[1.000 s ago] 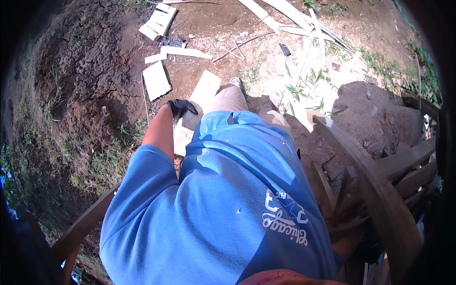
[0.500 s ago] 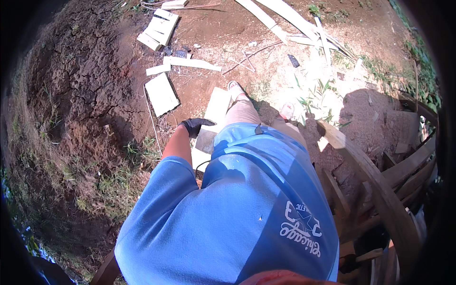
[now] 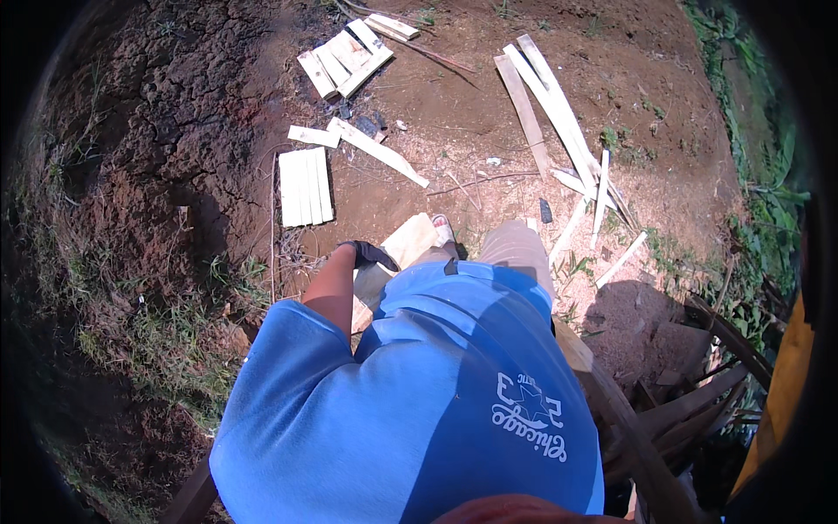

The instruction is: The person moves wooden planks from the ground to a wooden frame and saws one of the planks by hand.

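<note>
Pale board (image 3: 412, 241) sits gripped in the gloved left hand (image 3: 370, 254); the right hand's state I cannot tell.

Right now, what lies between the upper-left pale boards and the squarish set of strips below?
The head view shows a short pale offcut, the left end of a longer strip, dark scraps and soil.
</note>
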